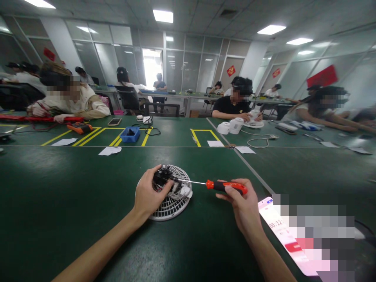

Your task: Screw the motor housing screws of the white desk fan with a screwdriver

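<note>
On the green table lies a round white fan grille [168,209] with a black motor assembly [162,176] and some wires on top. My left hand [149,192] is wrapped round the motor assembly from the left, and its fingers partly cover it. In my right hand [239,197] is a screwdriver [219,185] with a red and black handle, held level. Its thin metal shaft points left, and the tip reaches the motor assembly; the exact contact spot is too small to make out.
A lit phone [283,231] lies to the right of my right arm. Further back are a blue bin [130,134], paper slips [110,150], a dark phone [114,122] and white housings [235,125]. Co-workers [235,102] sit across the table.
</note>
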A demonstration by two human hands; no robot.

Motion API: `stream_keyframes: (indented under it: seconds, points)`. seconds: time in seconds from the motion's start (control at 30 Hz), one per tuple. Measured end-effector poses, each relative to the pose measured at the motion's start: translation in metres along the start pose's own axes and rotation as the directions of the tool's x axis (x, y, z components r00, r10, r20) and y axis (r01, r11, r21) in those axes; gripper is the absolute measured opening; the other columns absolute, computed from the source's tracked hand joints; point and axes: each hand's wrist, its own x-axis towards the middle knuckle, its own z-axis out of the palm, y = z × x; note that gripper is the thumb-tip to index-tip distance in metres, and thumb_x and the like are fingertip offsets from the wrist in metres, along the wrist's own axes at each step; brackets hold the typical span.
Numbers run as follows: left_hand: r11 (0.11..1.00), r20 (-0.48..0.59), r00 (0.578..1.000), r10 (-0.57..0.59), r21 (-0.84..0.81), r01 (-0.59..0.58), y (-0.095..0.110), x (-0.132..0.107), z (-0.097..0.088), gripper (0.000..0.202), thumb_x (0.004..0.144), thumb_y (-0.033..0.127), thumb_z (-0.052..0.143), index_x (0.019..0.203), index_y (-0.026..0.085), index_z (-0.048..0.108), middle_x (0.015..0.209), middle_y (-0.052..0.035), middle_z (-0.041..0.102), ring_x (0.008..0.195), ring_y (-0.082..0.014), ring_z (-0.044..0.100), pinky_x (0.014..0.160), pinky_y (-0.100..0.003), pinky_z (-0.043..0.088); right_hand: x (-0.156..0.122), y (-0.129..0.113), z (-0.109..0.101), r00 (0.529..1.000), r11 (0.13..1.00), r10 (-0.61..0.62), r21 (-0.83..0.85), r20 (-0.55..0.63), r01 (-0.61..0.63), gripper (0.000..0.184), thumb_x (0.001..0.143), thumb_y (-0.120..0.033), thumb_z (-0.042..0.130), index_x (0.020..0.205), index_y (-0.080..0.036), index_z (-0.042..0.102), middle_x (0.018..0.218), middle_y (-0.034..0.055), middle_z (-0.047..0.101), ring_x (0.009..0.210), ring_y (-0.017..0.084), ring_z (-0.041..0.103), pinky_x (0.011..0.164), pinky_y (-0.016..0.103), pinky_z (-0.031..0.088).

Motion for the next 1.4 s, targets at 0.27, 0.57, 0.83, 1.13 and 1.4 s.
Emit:
stream_keyframes:
  seconds: [0.27,0.57,0.83,1.13,1.4]
  points:
    - [0.998,0.005,0.998,0.057,0.022,-0.057,0.007,-0.005,0.0,0.054,0.085,0.039,0.073,0.133,0.021,0.056,0.127,-0.0099,0.067,0.117,-0.0276,0.064,0.106,-0.048,0.052,0.008,-0.026,-0.02,0.914,0.911,0.243,-0.4,0.326,-0.1,0.034,0.074,-0.044,0.079,0.09,-0.019,0.061,0.064,0.0019,0.071,0.051,0.016,0.063,0.041,0.022,0.048]
    - [0.997,-0.011,0.997,0.071,-0.018,-0.071,0.007,-0.004,0.001,0.055,0.082,0.036,0.072,0.133,0.021,0.055,0.125,-0.0106,0.066,0.115,-0.0283,0.064,0.104,-0.049,0.052,-0.004,-0.029,-0.016,0.788,0.79,0.418,-0.609,0.453,-0.069,0.033,0.076,-0.042,0.081,0.093,-0.023,0.059,0.066,-0.0063,0.061,0.043,0.008,0.05,0.033,0.015,0.033]
    - [0.997,-0.015,0.997,0.072,-0.005,-0.072,0.005,-0.006,0.005,0.055,0.083,0.036,0.072,0.133,0.022,0.054,0.125,-0.0102,0.066,0.114,-0.0279,0.063,0.103,-0.049,0.052,-0.002,-0.022,-0.017,0.799,0.787,0.409,-0.613,0.441,-0.064,0.04,0.084,-0.059,0.07,0.081,-0.019,0.067,0.066,-0.002,0.059,0.051,0.012,0.056,0.042,0.021,0.045]
    - [0.994,-0.009,0.994,0.108,-0.005,-0.108,0.002,-0.006,0.004,0.054,0.083,0.037,0.072,0.132,0.021,0.054,0.123,-0.0101,0.066,0.113,-0.027,0.064,0.101,-0.047,0.053,-0.007,-0.026,-0.01,0.788,0.746,0.449,-0.663,0.422,-0.071,0.037,0.078,-0.049,0.08,0.09,-0.024,0.055,0.069,-0.0069,0.056,0.048,0.008,0.048,0.037,0.015,0.034]
    - [0.992,0.001,0.992,0.129,0.007,-0.129,-0.002,-0.005,0.006,0.055,0.084,0.039,0.071,0.134,0.022,0.053,0.127,-0.0104,0.066,0.116,-0.0284,0.064,0.104,-0.048,0.053,-0.005,-0.021,-0.013,0.741,0.742,0.51,-0.659,0.437,-0.122,0.045,0.084,-0.063,0.067,0.079,-0.019,0.061,0.067,-0.0017,0.058,0.056,0.012,0.056,0.041,0.018,0.043]
